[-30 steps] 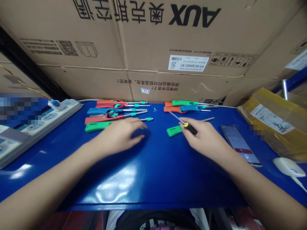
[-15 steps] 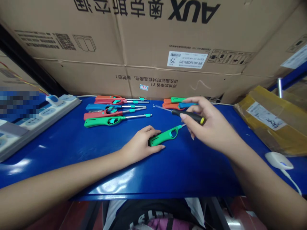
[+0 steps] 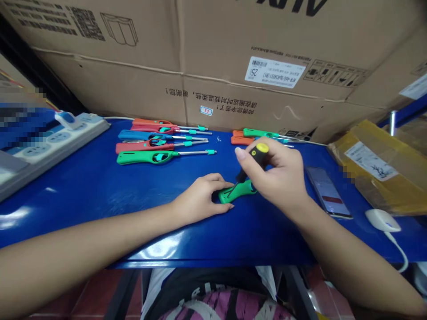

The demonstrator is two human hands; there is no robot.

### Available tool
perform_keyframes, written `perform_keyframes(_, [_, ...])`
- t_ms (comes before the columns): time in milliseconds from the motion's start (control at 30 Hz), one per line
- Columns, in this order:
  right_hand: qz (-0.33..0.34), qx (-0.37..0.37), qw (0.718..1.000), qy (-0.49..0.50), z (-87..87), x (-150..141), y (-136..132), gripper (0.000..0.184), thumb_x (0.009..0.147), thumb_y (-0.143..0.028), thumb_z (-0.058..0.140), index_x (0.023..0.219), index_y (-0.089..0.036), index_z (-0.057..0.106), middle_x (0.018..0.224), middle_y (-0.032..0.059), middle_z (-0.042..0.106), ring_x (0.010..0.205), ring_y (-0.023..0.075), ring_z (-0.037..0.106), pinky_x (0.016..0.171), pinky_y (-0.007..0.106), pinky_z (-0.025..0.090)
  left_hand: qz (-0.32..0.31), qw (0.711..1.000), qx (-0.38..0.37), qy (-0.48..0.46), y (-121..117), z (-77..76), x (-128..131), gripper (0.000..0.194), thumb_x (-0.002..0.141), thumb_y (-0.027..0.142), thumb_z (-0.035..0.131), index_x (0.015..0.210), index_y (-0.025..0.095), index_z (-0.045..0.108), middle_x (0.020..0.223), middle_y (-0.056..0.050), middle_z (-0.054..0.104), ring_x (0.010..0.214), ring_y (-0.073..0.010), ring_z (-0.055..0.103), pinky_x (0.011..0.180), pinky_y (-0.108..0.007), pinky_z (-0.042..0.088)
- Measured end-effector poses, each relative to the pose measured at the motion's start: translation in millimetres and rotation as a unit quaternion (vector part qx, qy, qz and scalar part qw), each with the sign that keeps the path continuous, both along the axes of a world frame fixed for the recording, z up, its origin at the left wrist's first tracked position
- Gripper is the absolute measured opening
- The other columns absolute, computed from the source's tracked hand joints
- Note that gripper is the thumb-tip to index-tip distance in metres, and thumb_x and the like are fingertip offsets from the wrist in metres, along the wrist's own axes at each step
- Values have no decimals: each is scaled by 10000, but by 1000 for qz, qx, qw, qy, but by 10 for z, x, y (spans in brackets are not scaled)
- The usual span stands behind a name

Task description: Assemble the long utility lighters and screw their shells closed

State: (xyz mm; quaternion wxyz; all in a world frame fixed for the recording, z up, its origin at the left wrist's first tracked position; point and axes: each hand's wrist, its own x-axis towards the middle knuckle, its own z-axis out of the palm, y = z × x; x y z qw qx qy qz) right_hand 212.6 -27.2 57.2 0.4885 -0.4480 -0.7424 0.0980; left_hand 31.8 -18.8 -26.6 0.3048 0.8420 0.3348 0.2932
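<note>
My left hand grips the handle end of a green gas lighter that lies on the blue table, thumb on the near side and fingers on the far side. My right hand is closed round a black and yellow screwdriver, which is tilted with its shaft pointing down. The screwdriver's tip meets the top of the lighter's handle near my left fingertips, by the slot. My right hand hides the lighter's metal tube. To the left lies another green lighter with a teal trigger.
Several red and blue lighters lie at the back left, with orange and green lighters at the back right. A power strip, a phone, a yellow taped parcel and a white charger flank them. A big carton stands behind.
My left hand moved right and took hold of the green lighter, which came nearer to me. My right hand turned the screwdriver from pointing left to tip down on the lighter's handle.
</note>
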Motion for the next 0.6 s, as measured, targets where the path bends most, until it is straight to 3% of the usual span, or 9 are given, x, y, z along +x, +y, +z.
perform_keyframes(167, [1,-1,1000,-21,-89,-19,9,297,900,-389,684,691,-211,574,572,-53,545,499,88,453,508,233,381,0,1000,8,11,-13,12,3,304,808,323,814,1076,190,759,933,-33,644,874,-190,648,838,-324,553])
perform_keyframes(367, [-36,45,998,-36,-66,34,-32,268,907,-338,667,688,-238,551,560,-54,567,496,103,477,528,254,403,-2,1000,8,8,-14,10,8,383,811,318,817,1161,184,738,949,-35,649,864,-182,648,819,-317,548])
perform_keyframes(600, [-13,52,995,-80,-80,68,-52,262,915,-370,676,718,-249,553,609,-38,596,532,122,532,540,275,437,-6,1000,3,11,1,2,17,385,820,349,810,1159,178,744,1034,-69,678,953,-223,667,893,-367,558])
